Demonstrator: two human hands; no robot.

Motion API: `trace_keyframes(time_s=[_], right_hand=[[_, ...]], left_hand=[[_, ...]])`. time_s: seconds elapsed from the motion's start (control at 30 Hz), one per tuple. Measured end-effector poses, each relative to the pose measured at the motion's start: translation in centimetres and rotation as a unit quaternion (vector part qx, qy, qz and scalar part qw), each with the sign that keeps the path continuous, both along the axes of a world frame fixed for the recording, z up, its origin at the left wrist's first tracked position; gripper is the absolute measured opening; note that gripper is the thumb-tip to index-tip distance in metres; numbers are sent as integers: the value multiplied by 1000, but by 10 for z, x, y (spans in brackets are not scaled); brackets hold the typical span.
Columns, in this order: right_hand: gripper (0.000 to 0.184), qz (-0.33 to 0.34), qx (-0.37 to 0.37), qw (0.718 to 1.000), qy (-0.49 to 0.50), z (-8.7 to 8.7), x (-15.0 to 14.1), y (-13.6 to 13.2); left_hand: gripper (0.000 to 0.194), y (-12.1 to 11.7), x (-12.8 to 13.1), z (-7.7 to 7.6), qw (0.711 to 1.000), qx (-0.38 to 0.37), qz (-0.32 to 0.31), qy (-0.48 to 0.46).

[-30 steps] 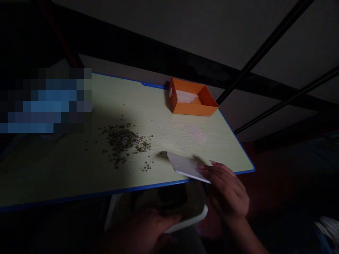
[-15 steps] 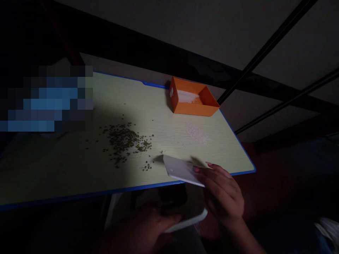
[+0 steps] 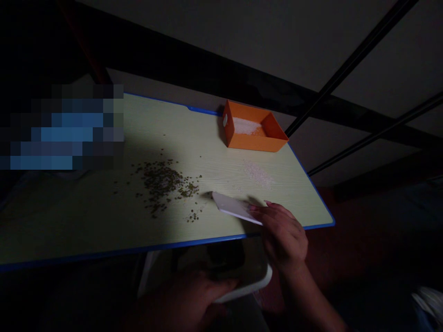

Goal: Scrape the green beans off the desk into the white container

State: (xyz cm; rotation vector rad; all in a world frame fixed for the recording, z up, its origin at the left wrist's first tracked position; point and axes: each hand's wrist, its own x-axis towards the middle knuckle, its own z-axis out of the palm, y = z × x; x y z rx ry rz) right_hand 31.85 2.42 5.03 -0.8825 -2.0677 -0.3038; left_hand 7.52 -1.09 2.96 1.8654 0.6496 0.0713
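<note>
My right hand is closed on a flat white scraper-like plate, tilted over the table's near edge. Its far left corner is close to a scattered pile of small dark green-brown beans or seeds, with pale grains mixed among them. To the right lies a patch of pale rice-like grains. Below the table edge, my left hand is closed on the rim of a white-edged container, its thumb over the rim. Inside the container is something black, too dark to make out.
An orange open box with pale grains inside stands at the back right of the pale blue-edged table. A blurred-out patch covers the left side. Behind the table rises a panelled wall.
My right hand has moved the white plate slightly up and left, further over the tabletop. My left hand stays at the container rim; the piles look the same.
</note>
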Motion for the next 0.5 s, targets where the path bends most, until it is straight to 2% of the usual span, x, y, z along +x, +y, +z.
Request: trace_keyframes(time_s=[0.1, 0.17, 0.33, 0.5], right_hand=[[31, 11, -3, 1000, 9, 2, -2, 9], [32, 21, -24, 999, 17, 4, -4, 15], [35, 58, -75, 995, 40, 11, -7, 22], [33, 80, -94, 992, 29, 18, -2, 23]], left_hand=[[67, 1, 0, 5, 1000, -4, -1, 16], [63, 1, 0, 6, 1000, -4, 1, 27], [66, 0, -1, 6, 999, -1, 8, 39], [50, 0, -1, 7, 999, 2, 6, 31]])
